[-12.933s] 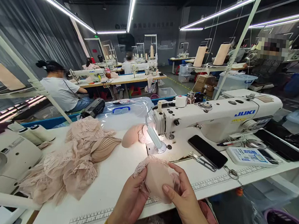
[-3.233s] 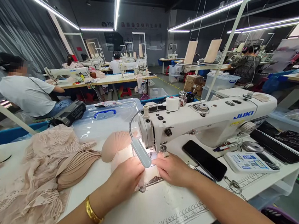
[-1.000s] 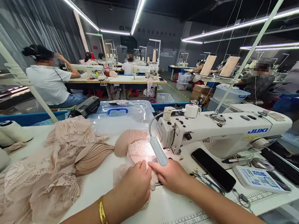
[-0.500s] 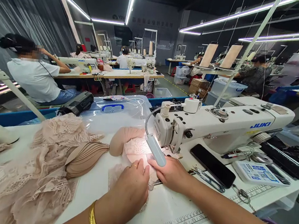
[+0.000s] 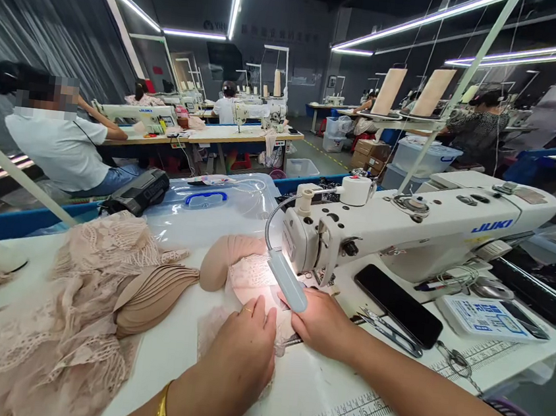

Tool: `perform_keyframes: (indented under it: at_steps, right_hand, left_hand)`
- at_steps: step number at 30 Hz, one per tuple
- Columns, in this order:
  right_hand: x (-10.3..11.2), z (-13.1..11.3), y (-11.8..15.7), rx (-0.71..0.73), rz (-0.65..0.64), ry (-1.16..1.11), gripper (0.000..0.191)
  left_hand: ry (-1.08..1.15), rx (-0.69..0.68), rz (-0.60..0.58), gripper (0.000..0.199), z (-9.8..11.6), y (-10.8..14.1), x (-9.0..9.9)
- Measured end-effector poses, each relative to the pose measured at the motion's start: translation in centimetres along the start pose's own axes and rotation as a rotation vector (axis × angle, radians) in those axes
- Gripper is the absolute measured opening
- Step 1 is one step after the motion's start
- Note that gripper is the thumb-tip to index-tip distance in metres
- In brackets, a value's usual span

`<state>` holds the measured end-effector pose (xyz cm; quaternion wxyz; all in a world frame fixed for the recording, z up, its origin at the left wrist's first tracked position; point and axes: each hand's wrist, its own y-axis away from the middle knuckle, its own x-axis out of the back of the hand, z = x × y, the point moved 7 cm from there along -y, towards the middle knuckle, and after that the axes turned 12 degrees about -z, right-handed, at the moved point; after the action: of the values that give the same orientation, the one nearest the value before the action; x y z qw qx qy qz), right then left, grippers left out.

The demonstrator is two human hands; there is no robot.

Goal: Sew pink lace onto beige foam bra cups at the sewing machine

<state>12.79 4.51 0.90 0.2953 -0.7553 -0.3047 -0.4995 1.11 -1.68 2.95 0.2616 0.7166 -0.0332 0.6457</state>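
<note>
A piece of pale pink lace fabric (image 5: 251, 273) lies under the sewing machine's needle end, lit by a small gooseneck lamp (image 5: 286, 278). My left hand (image 5: 242, 346) has its fingers bent and pressed together on the near edge of this lace. Close on its right, my right hand (image 5: 322, 320) grips the lace beside the machine (image 5: 420, 226); the lamp head covers some of its fingertips. A beige moulded bra cup (image 5: 216, 262) adjoins the lace on the far left. The needle and presser foot are mostly hidden.
Stacked beige cups (image 5: 155, 301) and a heap of lace (image 5: 58, 317) lie on the left. Right of my hands are thread snips (image 5: 394, 331), a black phone (image 5: 397, 303) and a white-blue box (image 5: 488, 317). A clear lidded bin (image 5: 248, 208) stands behind. A co-worker (image 5: 57, 138) sits far left.
The view has shifted slightly. Both hands stay on the lace in nearly the same place, and the fabric shows hardly any movement.
</note>
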Motion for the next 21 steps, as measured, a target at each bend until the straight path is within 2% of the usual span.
perform_keyframes:
  at_steps: [5,8,11,12,14,17,19,21]
  right_hand:
    - [-0.1,0.1,0.1,0.024,0.009,0.008,0.021]
    - [0.1,-0.2,0.0,0.053,-0.002,0.031,0.015]
    - [1.0,-0.5,0.6,0.039,-0.027,0.106,0.015]
    - [1.6,-0.4,1.2,0.013,-0.029,0.147,0.016]
    - [3.1,0.3,3.3,-0.064,-0.006,0.242,0.016]
    - [5.3,2.4,7.9,-0.214,0.060,0.390,0.005]
    - [5.7,4.1,10.8,-0.306,0.057,0.481,0.003]
    - [5.3,5.3,12.6,-0.339,0.016,0.538,0.011]
  left_hand:
    - [0.096,-0.009,-0.077,0.027,-0.2,0.5,2.1]
    - [0.105,-0.021,-0.052,0.027,-1.0,0.3,2.8]
    - [0.128,0.008,-0.021,0.011,-2.0,0.0,2.9]
    - [0.134,0.011,-0.013,0.006,-2.2,-0.1,2.9]
    - [0.149,0.007,-0.005,0.010,-2.3,0.0,3.0]
    - [0.166,-0.013,0.016,0.015,-2.2,0.3,3.1]
    - [0.160,-0.024,0.022,0.018,-2.0,0.5,3.2]
    - [0.150,-0.031,0.028,0.022,-2.0,0.5,3.2]
